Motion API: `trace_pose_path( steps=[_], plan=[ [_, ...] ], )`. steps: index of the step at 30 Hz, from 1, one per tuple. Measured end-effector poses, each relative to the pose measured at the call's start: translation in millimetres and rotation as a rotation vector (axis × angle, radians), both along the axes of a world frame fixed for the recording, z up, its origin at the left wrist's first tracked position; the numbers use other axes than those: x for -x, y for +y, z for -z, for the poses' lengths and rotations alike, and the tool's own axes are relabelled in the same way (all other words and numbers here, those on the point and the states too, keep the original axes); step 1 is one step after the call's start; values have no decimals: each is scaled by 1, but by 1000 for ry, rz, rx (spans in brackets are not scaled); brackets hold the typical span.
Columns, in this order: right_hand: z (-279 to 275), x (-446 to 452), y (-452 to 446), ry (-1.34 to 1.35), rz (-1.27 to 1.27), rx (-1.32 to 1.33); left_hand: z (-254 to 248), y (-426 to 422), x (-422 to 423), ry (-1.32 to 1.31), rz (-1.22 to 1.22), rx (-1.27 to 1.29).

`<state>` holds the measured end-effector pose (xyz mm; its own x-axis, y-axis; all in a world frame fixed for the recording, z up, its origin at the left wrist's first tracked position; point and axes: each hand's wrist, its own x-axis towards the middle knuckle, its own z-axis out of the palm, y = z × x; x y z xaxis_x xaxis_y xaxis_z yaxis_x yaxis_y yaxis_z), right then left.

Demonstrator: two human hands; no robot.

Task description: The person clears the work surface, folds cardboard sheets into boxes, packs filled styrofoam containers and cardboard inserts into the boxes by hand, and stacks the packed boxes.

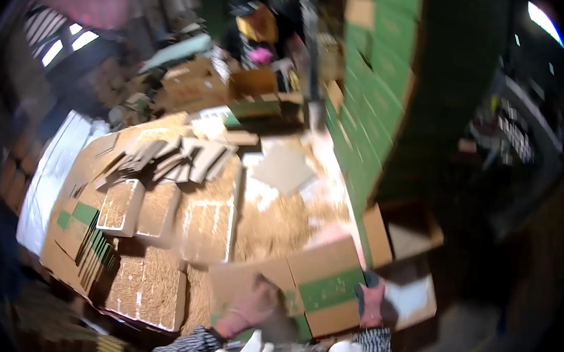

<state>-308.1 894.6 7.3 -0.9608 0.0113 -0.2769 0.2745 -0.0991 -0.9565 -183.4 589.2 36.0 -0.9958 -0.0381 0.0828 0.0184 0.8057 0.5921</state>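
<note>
A brown cardboard box (pixel 329 284) with a green band is right in front of me, two of its panels turned up to view. My right hand (pixel 371 303), in a pink glove with dark fingertips, grips the box's right edge. On the left panel is my left hand (pixel 251 309), also pink-gloved, with its fingers bent against the cardboard; motion blurs them. Beyond the box, several trays (pixel 145 285) filled with thin tan sticks or strands lie side by side. Loose strands (pixel 277 232) are heaped on the table behind the box.
Green-and-brown cartons (pixel 377 84) form a tall stack at the right. An open carton (pixel 414 238) sits beside its base. Cardboard strips (pixel 176 157) lie across the trays, with folded green-brown pieces (pixel 85 236) at the left. Across the table a person (pixel 257 33) stands behind open boxes.
</note>
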Motion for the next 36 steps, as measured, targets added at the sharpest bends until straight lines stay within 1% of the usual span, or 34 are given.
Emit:
trace_pose_path(
  steps=[1,2,3,4,5,6,8,9,10,11,12,13,14,15,16,17,18,19,20,21,22,23,24,25,26,27,28,30,31,32,34,35,36],
  plan=[
    [16,11,11,25,-12,82,-62,-16,12,-16,16,206],
    [27,24,28,30,-34,151,-115,-36,17,-58,15,398],
    [0,42,11,87,-91,120,-143,-57,25,-196,89,351],
    [-33,42,-21,280,-97,84,-161,-77,24,-342,174,301],
    [-56,37,-43,375,-113,68,-156,-96,23,-319,241,443],
    [-80,32,-64,470,-127,54,-161,-95,13,-303,208,427],
    [-105,26,-92,371,-241,-107,-164,-85,-11,-107,417,342],
    [-90,31,-95,236,-328,-29,-122,-95,-15,-14,460,403],
    [-74,35,-90,239,-324,-37,-80,-106,-18,83,495,466],
    [-55,35,-83,239,-311,-65,-123,-97,-32,59,190,643],
    [-33,36,-74,235,-292,-91,-146,-94,-39,32,-115,809],
    [-8,38,-63,362,-246,0,-95,-119,-41,32,-98,690],
    [-12,35,-61,235,-42,9,-74,-148,-39,-159,154,-36],
    [-14,33,-60,283,78,27,-47,-160,-43,-170,215,-89],
    [-36,26,-68,335,196,37,-69,-151,-48,-118,227,43],
    [-60,21,-74,426,127,11,-132,-123,-53,-8,93,81],
    [-83,18,-88,648,-22,213,-154,-114,-57,119,133,212],
    [-102,8,-93,598,-153,193,-184,-93,-57,-50,171,328],
    [-121,-2,-98,549,-285,165,-184,-81,-59,-118,191,279],
    [-137,-14,-97,529,-428,42,-181,-73,-60,-315,405,244],
    [-134,-18,-99,501,-416,44,-180,-71,-58,-486,614,217],
    [-119,-14,-87,419,-385,115,-144,-89,-56,-390,552,-126],
    [-104,-10,-74,342,-348,186,-130,-108,-43,-539,455,-561],
    [-113,-11,-73,344,-340,188,-118,-116,-31,-636,368,-736],
    [-129,-14,-74,337,-338,187,-93,-125,-20,-419,419,-834],
    [-145,-15,-79,251,-302,208,-116,-126,-15,-537,296,-849],
    [-154,-15,-80,208,-266,286,-136,-126,-14,-462,100,-779],
    [-154,-8,-69,298,-464,507,-159,-110,-17,-135,-195,-879],
    [-151,-9,-73,218,-378,500,-158,-98,-16,55,-276,-935],
    [-140,-3,-99,155,-158,362,-144,-75,-14,198,-344,-837],
    [-132,-9,-161,567,64,16,-113,-46,-7,338,-11,-180],
    [-146,-15,-174,1000,31,-443,-95,-51,-6,1,202,28],
    [-160,-19,-184,1414,1,-909,-96,-69,-15,3,186,36]
  ],
)
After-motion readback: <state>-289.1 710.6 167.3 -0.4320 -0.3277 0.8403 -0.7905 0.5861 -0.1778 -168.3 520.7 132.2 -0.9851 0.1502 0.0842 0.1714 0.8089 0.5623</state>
